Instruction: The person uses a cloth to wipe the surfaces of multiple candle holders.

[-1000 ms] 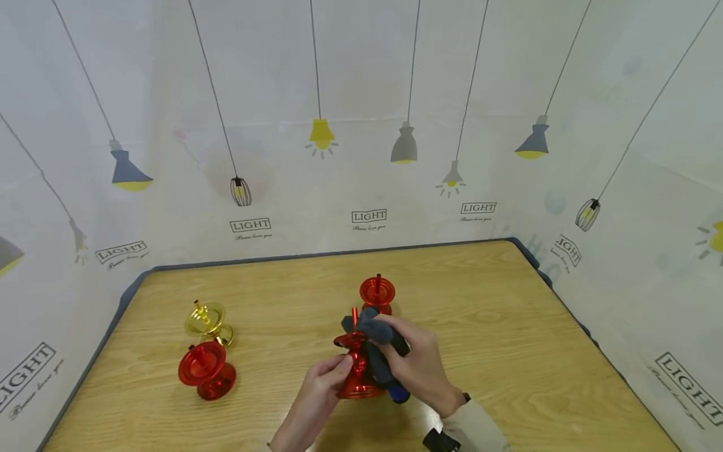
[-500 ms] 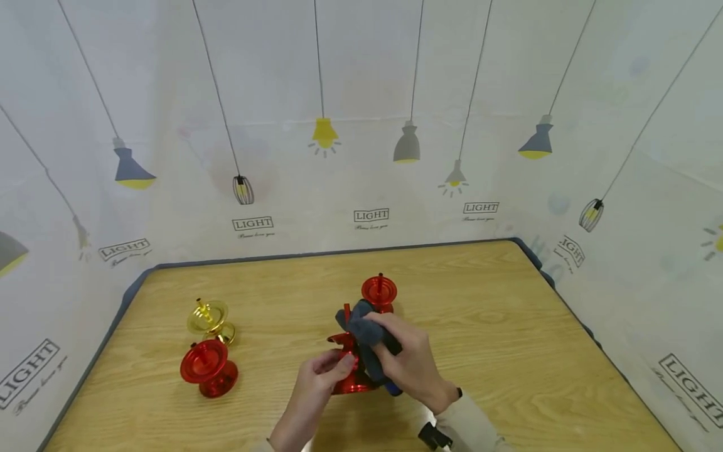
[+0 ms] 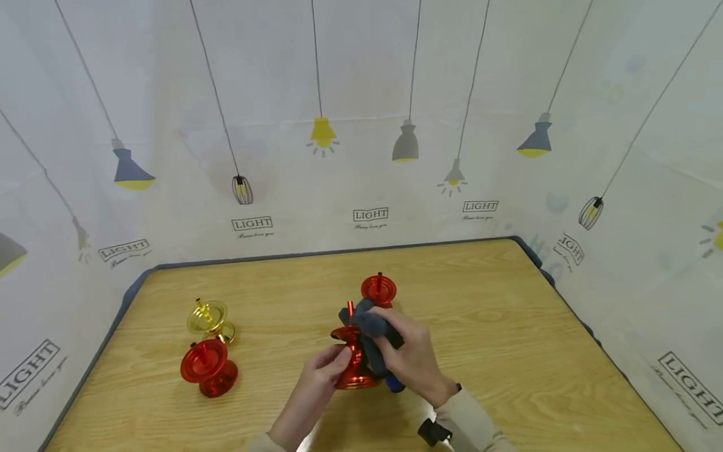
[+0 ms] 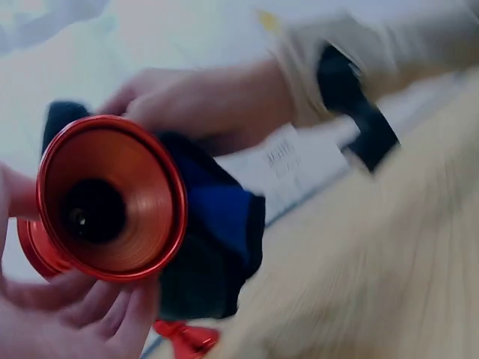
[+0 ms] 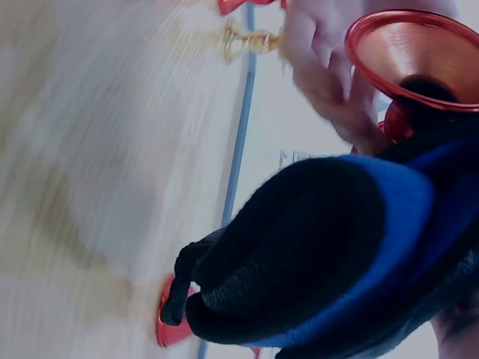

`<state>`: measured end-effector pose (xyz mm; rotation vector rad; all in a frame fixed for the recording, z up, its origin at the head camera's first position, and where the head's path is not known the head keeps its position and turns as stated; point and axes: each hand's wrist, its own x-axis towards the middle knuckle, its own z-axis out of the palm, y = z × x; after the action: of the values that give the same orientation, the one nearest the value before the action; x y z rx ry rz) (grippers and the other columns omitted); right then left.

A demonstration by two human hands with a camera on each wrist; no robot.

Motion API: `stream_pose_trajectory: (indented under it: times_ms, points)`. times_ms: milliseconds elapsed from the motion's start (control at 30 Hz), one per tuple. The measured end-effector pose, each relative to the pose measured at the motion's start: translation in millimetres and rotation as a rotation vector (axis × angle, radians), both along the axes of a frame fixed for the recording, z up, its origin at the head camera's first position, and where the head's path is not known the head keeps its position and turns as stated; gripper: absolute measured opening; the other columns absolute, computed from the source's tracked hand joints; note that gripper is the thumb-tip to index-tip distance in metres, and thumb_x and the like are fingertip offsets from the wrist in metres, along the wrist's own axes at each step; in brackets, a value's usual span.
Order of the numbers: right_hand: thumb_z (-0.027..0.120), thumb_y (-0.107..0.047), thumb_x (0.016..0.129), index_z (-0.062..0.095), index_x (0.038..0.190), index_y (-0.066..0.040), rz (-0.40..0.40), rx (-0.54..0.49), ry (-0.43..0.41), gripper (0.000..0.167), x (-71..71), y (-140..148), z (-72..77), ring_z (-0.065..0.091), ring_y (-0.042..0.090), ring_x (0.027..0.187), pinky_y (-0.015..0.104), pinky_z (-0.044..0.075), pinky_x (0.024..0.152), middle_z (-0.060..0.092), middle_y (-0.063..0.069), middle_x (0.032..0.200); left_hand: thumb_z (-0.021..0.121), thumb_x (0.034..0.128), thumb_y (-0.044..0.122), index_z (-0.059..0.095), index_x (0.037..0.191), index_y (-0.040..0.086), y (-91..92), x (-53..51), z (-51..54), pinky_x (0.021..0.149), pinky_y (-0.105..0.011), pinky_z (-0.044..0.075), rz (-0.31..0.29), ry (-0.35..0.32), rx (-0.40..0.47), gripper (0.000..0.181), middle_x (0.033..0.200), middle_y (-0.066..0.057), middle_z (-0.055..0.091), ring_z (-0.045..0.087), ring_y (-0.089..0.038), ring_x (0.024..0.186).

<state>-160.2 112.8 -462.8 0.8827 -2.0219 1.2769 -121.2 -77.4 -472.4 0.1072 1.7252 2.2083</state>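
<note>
My left hand (image 3: 313, 382) holds a shiny red candle holder (image 3: 357, 378) with a thin upright spike, gripping its stem between thumb and fingers. The left wrist view looks into its flared hollow base (image 4: 146, 217). A dark blue-grey cloth (image 3: 373, 324) is bunched in my right hand (image 3: 415, 356), pressed against the holder's right side and wrapped partly round its stem and dish. In the right wrist view the cloth (image 5: 299, 239) covers much of the holder and shows a brighter blue edge.
Just behind my hands stands another red candle holder (image 3: 378, 289), its lower part hidden. To the left are a gold candle holder (image 3: 208, 317) and a red one (image 3: 209, 367), close together. A wood-grain table (image 3: 508, 333) meets a lamp-printed backdrop (image 3: 294, 182) at its back and sides.
The held candle holder has risen slightly and shifted a little left and back, with both hands and the cloth. The other candle holders stay put.
</note>
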Motion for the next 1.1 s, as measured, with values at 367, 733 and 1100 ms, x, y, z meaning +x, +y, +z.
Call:
stream_pose_trajectory:
  times_ms: [367, 733, 1100]
  points:
    - [0.079, 0.008, 0.078, 0.068, 0.114, -0.003, -0.004, 0.163, 0.128, 0.04, 0.8, -4.6, 4.6, 0.074, 0.024, 0.096, 0.039, 0.061, 0.087, 0.075, 0.011, 0.105, 0.082, 0.086, 0.027, 0.071, 0.11, -0.002, 4.4, -1.6, 4.6, 0.077, -0.028, 0.055, 0.227, 0.016, -0.298, 0.039, 0.094, -0.003, 0.072, 0.066, -0.015, 0.087]
    - [0.075, 0.005, 0.087, 0.069, 0.118, -0.004, 0.059, -0.065, -0.072, 0.033, -2.1, -6.3, 0.2, 0.073, 0.025, 0.103, 0.031, 0.057, 0.094, 0.075, 0.013, 0.11, 0.052, 0.1056, 0.019, 0.068, 0.117, 0.009, -11.8, -4.7, -5.3, 0.091, -0.026, 0.055, -0.094, -0.088, 0.209, 0.022, 0.102, 0.007, 0.076, 0.07, -0.008, 0.098]
    - [0.078, 0.008, 0.081, 0.069, 0.114, -0.004, -0.016, 0.084, 0.049, 0.036, -7.5, -5.8, 5.5, 0.074, 0.024, 0.098, 0.04, 0.06, 0.087, 0.075, 0.009, 0.104, 0.069, 0.097, 0.023, 0.066, 0.121, -0.007, -3.9, -3.9, 1.9, 0.081, -0.023, 0.055, 0.178, 0.122, -0.248, 0.038, 0.108, -0.01, 0.074, 0.068, -0.01, 0.094]
